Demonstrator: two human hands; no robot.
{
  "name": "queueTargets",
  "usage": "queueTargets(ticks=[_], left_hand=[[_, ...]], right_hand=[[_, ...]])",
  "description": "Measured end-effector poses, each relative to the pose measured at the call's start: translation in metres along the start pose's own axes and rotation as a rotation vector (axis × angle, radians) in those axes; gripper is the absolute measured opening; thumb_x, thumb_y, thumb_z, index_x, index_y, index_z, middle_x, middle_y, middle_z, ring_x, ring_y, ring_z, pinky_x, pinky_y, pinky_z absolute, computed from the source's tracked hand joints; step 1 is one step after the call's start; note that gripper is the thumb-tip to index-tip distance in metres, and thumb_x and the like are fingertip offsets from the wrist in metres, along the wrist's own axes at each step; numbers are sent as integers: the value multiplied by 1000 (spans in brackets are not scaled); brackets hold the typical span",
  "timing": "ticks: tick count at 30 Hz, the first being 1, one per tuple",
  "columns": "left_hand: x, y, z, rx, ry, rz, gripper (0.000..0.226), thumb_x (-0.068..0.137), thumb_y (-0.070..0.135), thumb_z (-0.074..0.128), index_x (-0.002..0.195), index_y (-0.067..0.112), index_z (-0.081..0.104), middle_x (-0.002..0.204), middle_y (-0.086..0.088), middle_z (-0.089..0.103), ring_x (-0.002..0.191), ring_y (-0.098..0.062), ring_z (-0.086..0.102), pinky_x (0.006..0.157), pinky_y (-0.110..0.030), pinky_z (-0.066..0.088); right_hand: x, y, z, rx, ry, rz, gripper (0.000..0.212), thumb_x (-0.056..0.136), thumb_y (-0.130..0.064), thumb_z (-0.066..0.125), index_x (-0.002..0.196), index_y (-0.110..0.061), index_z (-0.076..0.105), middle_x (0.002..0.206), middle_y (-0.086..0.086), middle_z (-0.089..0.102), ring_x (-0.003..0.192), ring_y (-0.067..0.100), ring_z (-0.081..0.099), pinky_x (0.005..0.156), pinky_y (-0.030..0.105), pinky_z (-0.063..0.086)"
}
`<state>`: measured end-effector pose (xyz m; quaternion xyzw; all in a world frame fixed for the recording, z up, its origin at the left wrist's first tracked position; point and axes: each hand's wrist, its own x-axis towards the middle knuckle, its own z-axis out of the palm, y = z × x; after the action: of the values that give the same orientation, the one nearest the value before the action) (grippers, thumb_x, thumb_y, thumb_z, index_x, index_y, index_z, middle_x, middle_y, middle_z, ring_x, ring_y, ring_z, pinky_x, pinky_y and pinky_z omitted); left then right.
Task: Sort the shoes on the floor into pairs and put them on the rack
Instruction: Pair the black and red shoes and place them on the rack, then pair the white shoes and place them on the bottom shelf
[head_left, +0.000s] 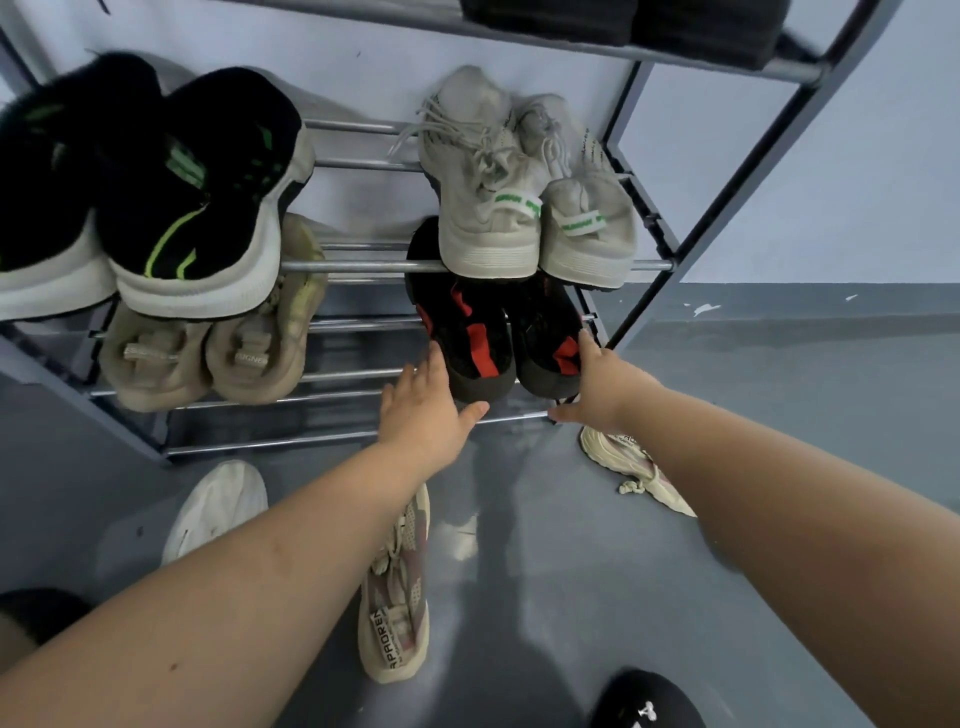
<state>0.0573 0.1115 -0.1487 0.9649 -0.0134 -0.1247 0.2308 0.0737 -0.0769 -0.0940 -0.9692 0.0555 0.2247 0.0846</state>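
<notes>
Black-and-red pair (498, 332) sat heels-out on the rack (737, 171), long axes running away from flat, spread, empty left hand (423, 410) and right hand (602, 387) flanking it, both touching.

Black-red pair (498, 338) side by side on rack (363, 267).

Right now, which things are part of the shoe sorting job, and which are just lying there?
Job things:
left hand
right hand
black and red pair
rack
beige and pink shoe
its match
white shoe

Just there:
dark folded cloth on top shelf
</notes>
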Motion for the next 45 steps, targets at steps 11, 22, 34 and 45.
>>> queueTargets(ticks=[11, 22, 34, 45], left_hand=[[-70, 14, -11, 374, -90, 374, 82, 96, 51, 35, 150, 14, -15, 159, -3, -13, 147, -20, -9, 120, -37, -6], [-92, 89, -29, 476, -185, 530, 78, 97, 47, 36, 150, 15, -12, 160, -5, -11, 148, -21, -4, 120, -35, -1], [-80, 149, 0, 542, -267, 556, 80, 96, 49, 36, 151, 12, -8, 160, -8, -7, 148, -23, 1, 120, -36, 4], [-48, 175, 46, 616, -378, 565, 80, 96, 49, 37, 151, 13, -8, 160, -8, -7, 148, -22, 0, 121, -36, 4]], right_hand=[[-66, 17, 14, -235, -46, -97, 107, 83, -49, 64, 152, -17, -11, 160, 7, 5, 140, 32, 30, 110, 44, 34], [-118, 56, 17, -229, -52, -88, 107, 83, -55, 61, 151, -17, -12, 161, 9, -3, 146, 31, 16, 117, 44, 23], [-130, 147, -7, -92, 37, 119, 107, 82, -59, 59, 152, -18, -12, 161, 7, -4, 145, 30, 17, 115, 42, 26], [-116, 202, 12, -121, -20, 152, 99, 84, -56, 59, 153, -19, -2, 160, 7, 2, 143, 30, 21, 113, 42, 29]])
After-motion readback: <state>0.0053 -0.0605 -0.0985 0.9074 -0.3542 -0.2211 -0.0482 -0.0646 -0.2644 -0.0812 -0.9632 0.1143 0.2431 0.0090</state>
